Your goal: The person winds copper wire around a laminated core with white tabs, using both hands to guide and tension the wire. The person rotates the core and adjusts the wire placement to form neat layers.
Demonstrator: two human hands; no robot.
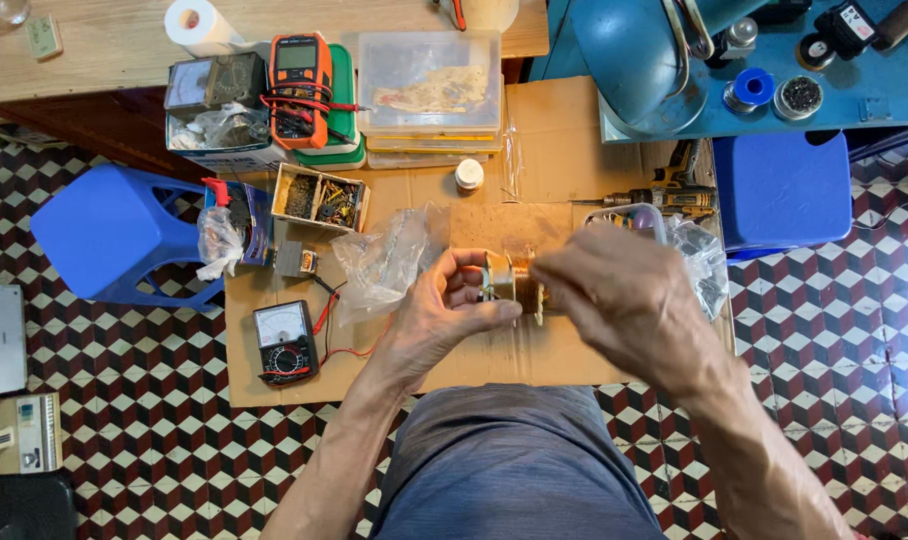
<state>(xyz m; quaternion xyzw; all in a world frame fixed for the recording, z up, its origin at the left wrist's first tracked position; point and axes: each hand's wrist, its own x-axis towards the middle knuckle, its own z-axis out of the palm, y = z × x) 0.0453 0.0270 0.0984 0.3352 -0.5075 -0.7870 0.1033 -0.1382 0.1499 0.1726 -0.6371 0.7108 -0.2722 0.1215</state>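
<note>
Head view: left hand and right hand pinch copper coil.

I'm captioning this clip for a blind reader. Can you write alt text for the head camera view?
Seen from above, a person's left hand and right hand hold a small copper-wound coil over a cardboard sheet on a checkered floor. Around it lie an analog meter, an orange multimeter, plastic bags and a drill.
</note>
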